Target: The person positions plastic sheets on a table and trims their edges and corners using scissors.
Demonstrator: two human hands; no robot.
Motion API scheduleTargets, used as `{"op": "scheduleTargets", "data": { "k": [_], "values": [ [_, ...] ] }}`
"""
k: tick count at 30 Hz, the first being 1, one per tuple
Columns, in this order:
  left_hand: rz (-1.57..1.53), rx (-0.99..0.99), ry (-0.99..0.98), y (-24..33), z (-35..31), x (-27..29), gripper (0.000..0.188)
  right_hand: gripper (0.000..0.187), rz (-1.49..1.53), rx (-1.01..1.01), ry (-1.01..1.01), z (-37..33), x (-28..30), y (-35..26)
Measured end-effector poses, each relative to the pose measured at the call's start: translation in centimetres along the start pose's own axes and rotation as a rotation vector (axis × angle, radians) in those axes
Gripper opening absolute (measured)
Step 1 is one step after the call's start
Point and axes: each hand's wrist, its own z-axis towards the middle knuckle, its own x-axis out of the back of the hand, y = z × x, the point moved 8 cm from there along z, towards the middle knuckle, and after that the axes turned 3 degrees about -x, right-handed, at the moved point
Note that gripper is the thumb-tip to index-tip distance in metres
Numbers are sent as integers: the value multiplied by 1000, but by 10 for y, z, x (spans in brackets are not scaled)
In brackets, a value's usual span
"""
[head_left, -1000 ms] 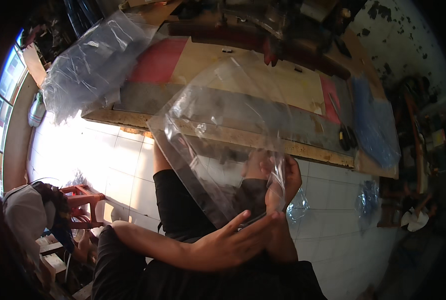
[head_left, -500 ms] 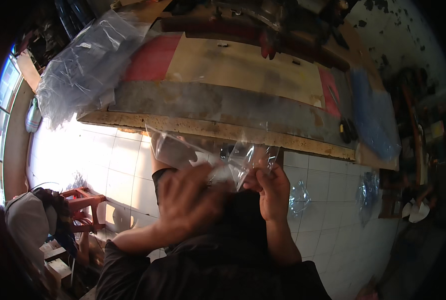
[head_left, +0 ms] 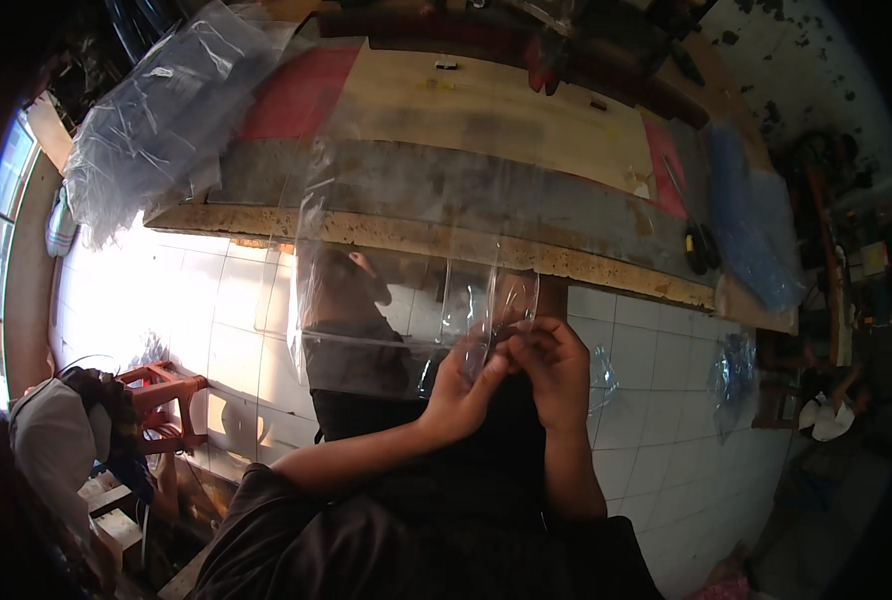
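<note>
Left hand [head_left: 458,397] and right hand [head_left: 558,372] meet at the side of a clear plastic sheet [head_left: 396,320]

A person in dark clothes sits facing a worktop [head_left: 606,225], the sheet held up above the lap. Its upper part overlaps the worktop's wooden front edge in this view, though whether it touches the wood cannot be told; its lower band hangs over the dark trousers. The left hand grips the film near its lower right side, thumb in front and the other fingers partly seen through the plastic. The right hand, just beside it, appears to pinch the same side between thumb and curled fingertips. Whether the film is one layer or a folded bag is not clear.

Handling film this thin well, by the look of it, calls for a light pinch right at the margin: one hand steadies the plastic while the other feels for the edge and separates any layers. Hard tugging could stretch or crease it, and glare makes the edge easy to lose, so touch may serve better than sight.

On the worktop, a heap of clear plastic [head_left: 171,125] lies at left, and scissors [head_left: 698,245] rest at right beside blue plastic [head_left: 754,225]. A red stool [head_left: 156,405] stands on the tiled floor [head_left: 234,300].
</note>
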Motion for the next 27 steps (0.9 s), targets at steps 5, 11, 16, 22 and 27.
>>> {"op": "scheduleTargets", "data": {
  "k": [5,11,16,22,27],
  "values": [
    [-80,68,180,0,4,8,42,24,18,-3,97,-2,12,12],
    [-35,145,153,-9,-3,18,34,21,-103,48,120,-4,15,5],
    [-19,127,142,-6,-3,16,32,23,-114,-51,18,2,16,10],
    [-40,127,184,-7,-6,13,30,18,-87,209,185,12,11,-11],
    [-104,178,170,-13,-13,16,31,16,-83,138,200,13,7,-14]
  ]
}}
